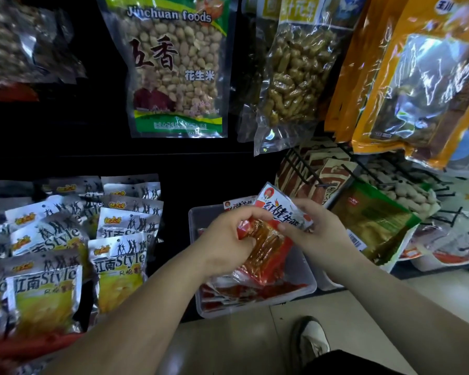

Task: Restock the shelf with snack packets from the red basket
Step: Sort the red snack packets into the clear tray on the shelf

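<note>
At the lower left of the dark shelf (pixel 190 158), rows of silver-and-yellow packets (pixel 46 288) stand upright, each printed "江南Style". Below them runs a blurred red edge (pixel 30 345), possibly the rim of the red basket; the view is too poor to confirm.

Above centre hangs a clear peanut bag (pixel 176 69) with green trim, marked "Jinchuan foods", "五香" and "花生米".

Below it, a clear plastic bin (pixel 255 307) sits at floor level and contains flat red packets.

Over the bin, the left hand (pixel 225 242) reaches in from the lower left, forearm extended. Its fingers are curled round the lower end of a red snack packet (pixel 268 247), which has a clear window showing orange-brown strips. The top panel of the packet is white and red and reads "红烧牛筋". The right hand (pixel 317 231) pinches this upper end between thumb and fingers.

To the upper right hangs a clear bag of brown sticks (pixel 295 77). Beside the right hand lies a green-edged bag (pixel 374 220). Orange bags (pixel 417 77) hang at the far right; their print is not legible.
</note>
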`<control>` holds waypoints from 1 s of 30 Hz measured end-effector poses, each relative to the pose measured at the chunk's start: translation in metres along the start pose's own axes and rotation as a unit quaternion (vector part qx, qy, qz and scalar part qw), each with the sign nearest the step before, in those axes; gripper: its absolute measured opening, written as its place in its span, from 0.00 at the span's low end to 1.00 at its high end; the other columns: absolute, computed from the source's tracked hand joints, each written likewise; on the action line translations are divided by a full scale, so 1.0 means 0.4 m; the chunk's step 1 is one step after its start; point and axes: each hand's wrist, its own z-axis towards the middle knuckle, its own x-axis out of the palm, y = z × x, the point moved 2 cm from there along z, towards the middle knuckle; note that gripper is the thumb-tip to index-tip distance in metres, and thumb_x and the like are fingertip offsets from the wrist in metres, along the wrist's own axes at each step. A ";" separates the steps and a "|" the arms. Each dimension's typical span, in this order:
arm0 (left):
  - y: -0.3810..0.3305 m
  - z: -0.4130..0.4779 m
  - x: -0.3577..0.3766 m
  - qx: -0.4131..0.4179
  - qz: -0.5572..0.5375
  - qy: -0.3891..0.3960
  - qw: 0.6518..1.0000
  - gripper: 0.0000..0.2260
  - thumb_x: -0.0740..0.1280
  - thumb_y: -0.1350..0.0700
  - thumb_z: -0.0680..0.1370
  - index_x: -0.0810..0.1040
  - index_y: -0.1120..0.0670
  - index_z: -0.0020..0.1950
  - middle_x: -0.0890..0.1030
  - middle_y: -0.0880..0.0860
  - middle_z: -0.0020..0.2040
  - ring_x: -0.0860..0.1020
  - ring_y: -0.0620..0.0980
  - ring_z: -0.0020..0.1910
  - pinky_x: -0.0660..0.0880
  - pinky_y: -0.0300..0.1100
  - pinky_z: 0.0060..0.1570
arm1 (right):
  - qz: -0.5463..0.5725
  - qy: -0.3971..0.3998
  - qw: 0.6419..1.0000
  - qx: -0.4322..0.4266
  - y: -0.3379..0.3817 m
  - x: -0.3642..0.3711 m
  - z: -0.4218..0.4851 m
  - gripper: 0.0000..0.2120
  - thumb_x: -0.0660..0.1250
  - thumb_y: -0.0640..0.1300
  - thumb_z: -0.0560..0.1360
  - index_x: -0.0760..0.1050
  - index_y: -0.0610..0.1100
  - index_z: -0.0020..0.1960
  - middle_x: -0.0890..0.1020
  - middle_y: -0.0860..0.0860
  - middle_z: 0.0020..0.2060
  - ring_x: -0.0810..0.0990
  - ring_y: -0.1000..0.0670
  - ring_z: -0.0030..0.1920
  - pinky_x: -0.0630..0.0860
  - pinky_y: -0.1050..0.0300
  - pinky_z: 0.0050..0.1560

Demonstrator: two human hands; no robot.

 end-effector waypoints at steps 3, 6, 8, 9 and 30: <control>0.027 0.019 -0.004 -0.020 0.016 -0.033 0.999 0.15 0.67 0.67 0.81 0.83 0.47 0.57 0.81 0.48 0.62 0.81 0.51 0.62 0.82 0.48 0.59 | -0.071 -0.041 0.997 0.015 -0.034 0.006 0.018 0.08 0.74 0.46 0.78 0.83 0.58 0.43 0.85 0.61 0.40 0.83 0.59 0.41 0.77 0.67 0.37; 0.072 0.048 -0.015 -0.059 0.002 -0.081 0.995 0.12 0.66 0.69 0.81 0.81 0.53 0.55 0.81 0.51 0.60 0.80 0.48 0.59 0.79 0.35 0.50 | -0.098 -0.003 0.995 0.026 -0.074 0.021 0.041 0.10 0.74 0.43 0.78 0.82 0.53 0.40 0.83 0.55 0.35 0.79 0.59 0.36 0.74 0.64 0.38; 0.110 0.067 -0.007 -0.089 -0.005 -0.080 0.993 0.14 0.66 0.70 0.80 0.79 0.53 0.58 0.79 0.51 0.62 0.78 0.49 0.60 0.78 0.36 0.51 | -0.111 0.049 0.991 0.050 -0.115 0.032 0.057 0.13 0.72 0.40 0.78 0.80 0.53 0.38 0.82 0.55 0.35 0.78 0.63 0.37 0.73 0.68 0.40; 0.131 0.077 0.000 -0.106 0.002 -0.070 0.992 0.17 0.66 0.70 0.80 0.78 0.52 0.62 0.78 0.50 0.64 0.77 0.49 0.61 0.77 0.36 0.51 | -0.124 0.080 0.987 0.062 -0.135 0.038 0.064 0.15 0.72 0.40 0.79 0.79 0.54 0.36 0.81 0.57 0.35 0.77 0.64 0.37 0.72 0.69 0.40; 0.243 0.126 0.028 -0.216 0.115 -0.010 0.969 0.30 0.65 0.73 0.77 0.72 0.51 0.76 0.75 0.55 0.72 0.75 0.52 0.67 0.77 0.42 0.57 | -0.282 0.259 0.916 0.118 -0.249 0.166 0.116 0.21 0.66 0.49 0.83 0.71 0.54 0.76 0.75 0.48 0.73 0.84 0.44 0.52 0.83 0.44 0.53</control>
